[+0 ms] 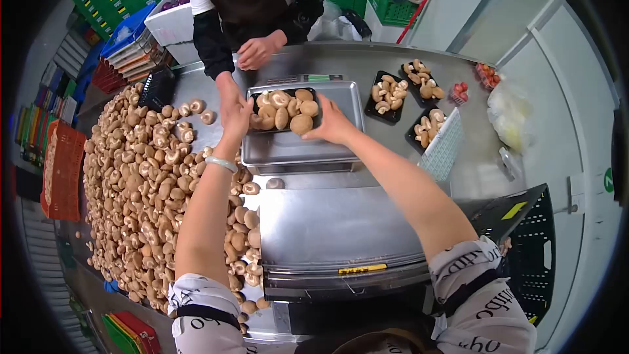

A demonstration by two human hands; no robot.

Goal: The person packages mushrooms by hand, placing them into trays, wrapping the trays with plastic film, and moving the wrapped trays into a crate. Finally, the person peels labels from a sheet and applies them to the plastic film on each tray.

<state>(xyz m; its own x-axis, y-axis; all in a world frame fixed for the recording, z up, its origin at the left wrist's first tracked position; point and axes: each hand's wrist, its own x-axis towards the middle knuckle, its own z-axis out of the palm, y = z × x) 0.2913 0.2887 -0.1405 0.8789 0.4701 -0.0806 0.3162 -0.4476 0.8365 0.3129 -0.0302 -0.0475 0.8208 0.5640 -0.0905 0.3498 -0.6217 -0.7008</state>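
A black tray [267, 132] filled with brown mushrooms [282, 117] sits over the steel pan of a weighing scale [268, 152]. My left hand [234, 113] grips its left end, and my right hand [333, 123] has the right end, fingers close beside the mushrooms. To the left spreads a large heap of loose mushrooms [147, 190], reaching under my left forearm. One stray mushroom [275, 183] lies just in front of the scale.
Opposite stands a co-worker in a dark apron [246, 6], one hand [257, 51] close behind the scale. Filled mushroom trays [386, 97] and a white keyboard [443, 146] are at right. A film-wrapping machine [341, 223] is in front of me; a red crate [63, 170] stands far left.
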